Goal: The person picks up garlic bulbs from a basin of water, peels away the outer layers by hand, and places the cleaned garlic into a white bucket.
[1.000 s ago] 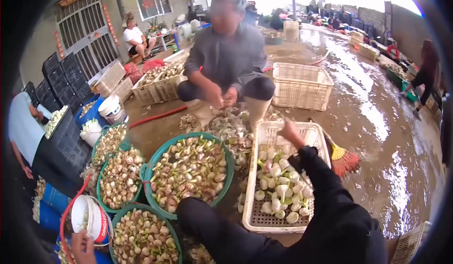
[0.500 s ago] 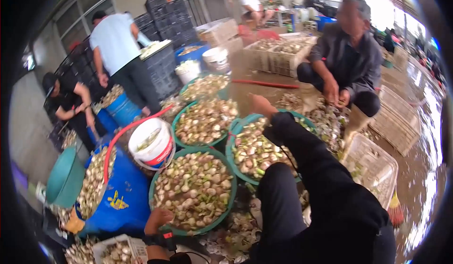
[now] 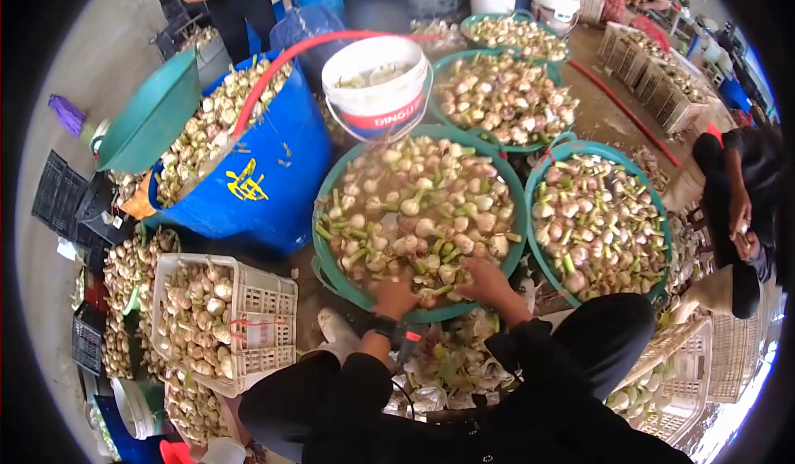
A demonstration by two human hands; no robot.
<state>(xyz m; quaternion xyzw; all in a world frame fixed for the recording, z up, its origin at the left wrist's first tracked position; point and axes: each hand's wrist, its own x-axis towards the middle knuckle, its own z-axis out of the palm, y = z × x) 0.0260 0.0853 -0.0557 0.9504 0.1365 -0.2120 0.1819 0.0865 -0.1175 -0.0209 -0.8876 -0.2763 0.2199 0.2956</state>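
Note:
A green tub (image 3: pixel 513 178) full of garlic bulbs (image 3: pixel 411 206) in murky water stands right in front of me. My left hand (image 3: pixel 397 298) is over its near rim, touching or just above the bulbs; its fingertips are hard to make out. To its right, my right hand (image 3: pixel 490 287) reaches over the same rim with thumb and fingers apart, at the nearest bulbs. Nothing shows in its grasp. Peeled skins and leaves (image 3: pixel 464 364) lie on the floor below, between my knees.
Left of the tub stands a blue barrel (image 3: pixel 277 178) of garlic, with a white crate (image 3: pixel 265 315) nearer me. Behind is a white bucket (image 3: pixel 377 87) and a red hose (image 3: pixel 331 40). Another green tub (image 3: pixel 654 203) is at right, beside a seated person (image 3: pixel 745 190). Other people stand farther back.
My view has swung left and down. My right hand has come back from reaching out beyond the right tub to the middle tub's near edge; my left hand is now over that rim too.

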